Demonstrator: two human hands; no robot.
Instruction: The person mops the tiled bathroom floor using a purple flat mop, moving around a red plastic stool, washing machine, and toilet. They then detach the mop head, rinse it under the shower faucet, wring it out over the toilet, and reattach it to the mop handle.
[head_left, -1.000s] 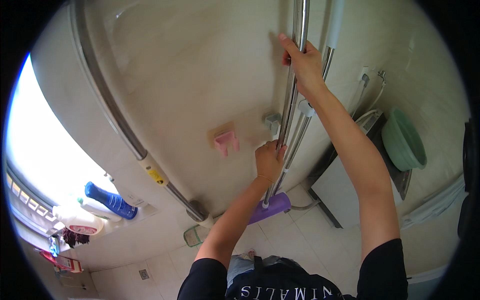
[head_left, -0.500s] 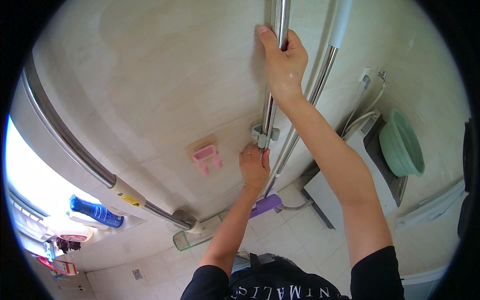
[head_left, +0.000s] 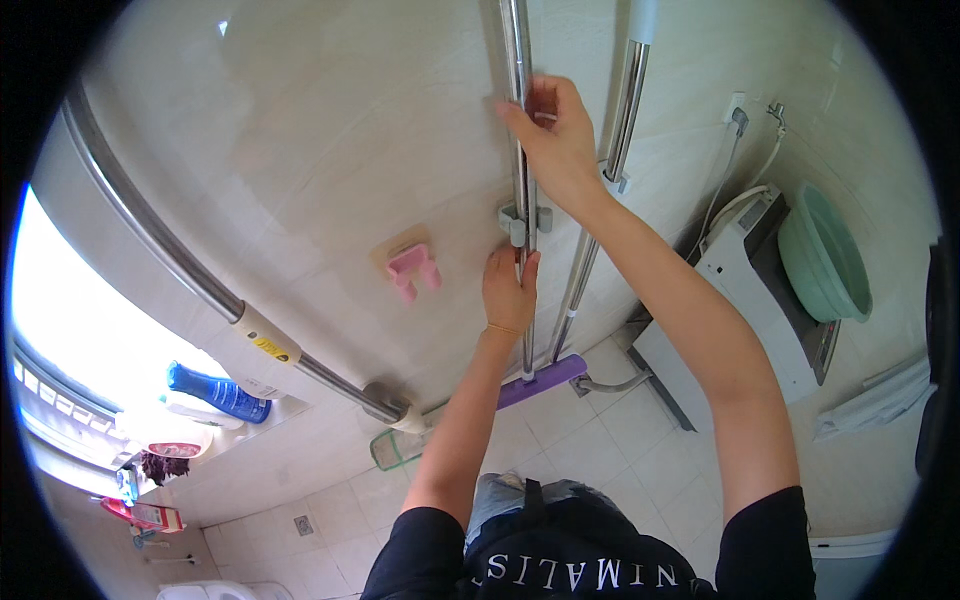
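Right hand: fingers curled around the upright chrome metal pole, high on the tiled wall. Left hand: fingers closed on the same pole, just below the grey plastic wall clip. Pink plastic holder lies left of the left fingers.

Bright, perhaps overexposed window glare.

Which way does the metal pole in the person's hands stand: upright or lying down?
Upright. The metal pole runs vertically along the tiled wall through a grey wall clip, right hand above it, left hand below.
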